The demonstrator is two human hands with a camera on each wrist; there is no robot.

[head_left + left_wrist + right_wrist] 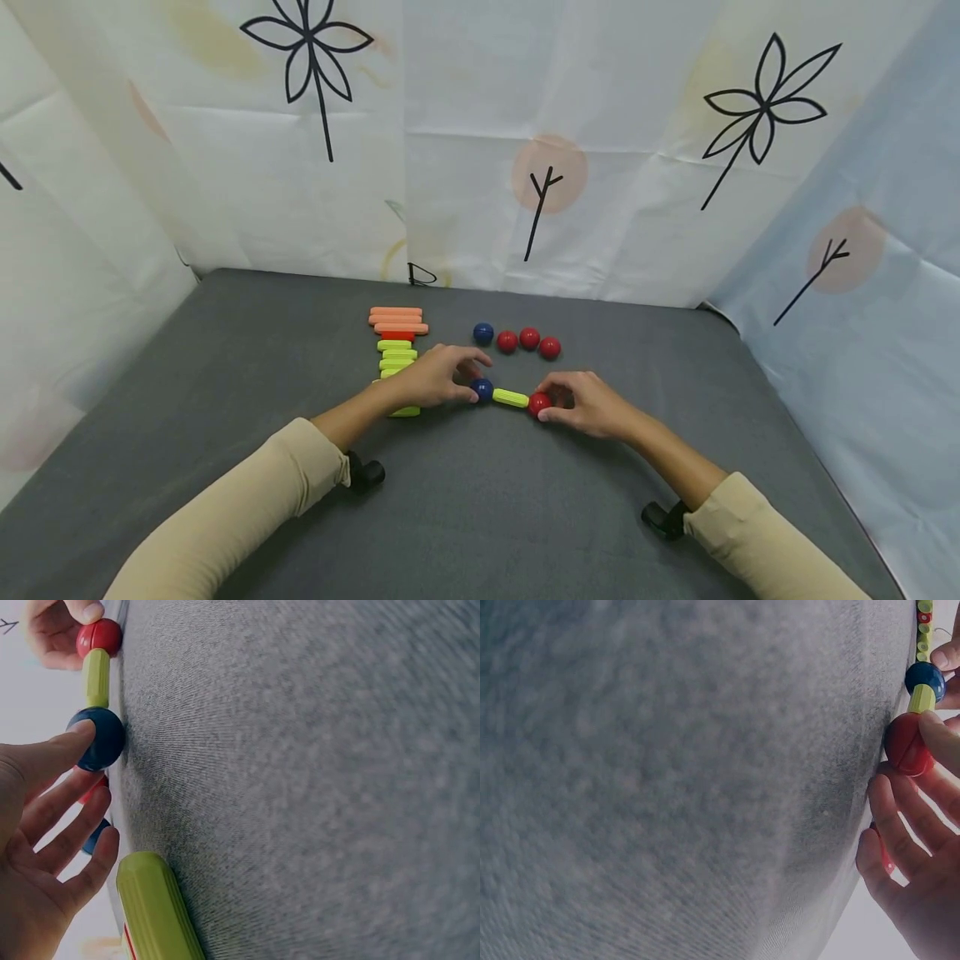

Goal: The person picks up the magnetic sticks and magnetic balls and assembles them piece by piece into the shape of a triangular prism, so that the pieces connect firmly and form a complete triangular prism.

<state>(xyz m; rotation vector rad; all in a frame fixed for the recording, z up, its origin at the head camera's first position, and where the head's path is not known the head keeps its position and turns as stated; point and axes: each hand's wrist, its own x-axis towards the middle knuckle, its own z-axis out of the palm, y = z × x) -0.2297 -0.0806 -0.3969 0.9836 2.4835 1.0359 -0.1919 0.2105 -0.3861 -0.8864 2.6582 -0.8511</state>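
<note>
A ridged yellow-green rod (511, 398) joins a blue ball (482, 390) at its left end to a red ball (536, 406) at its right end, low over the dark table. My left hand (438, 373) pinches the blue ball; in the left wrist view the thumb (84, 733) presses on its near side while the other fingers spread below. With thumb and fingers my right hand (592, 407) holds the red ball. In the right wrist view a seam shows on that red ball (907, 744).
Beyond the hands lie a loose blue ball (483, 334) and three red balls (529, 338). Orange rods (396, 319), a red piece (397, 336) and several yellow-green rods (398, 354) form a column at left, partly behind my left arm. Printed cloth (465, 208) hangs around the grey table (480, 517).
</note>
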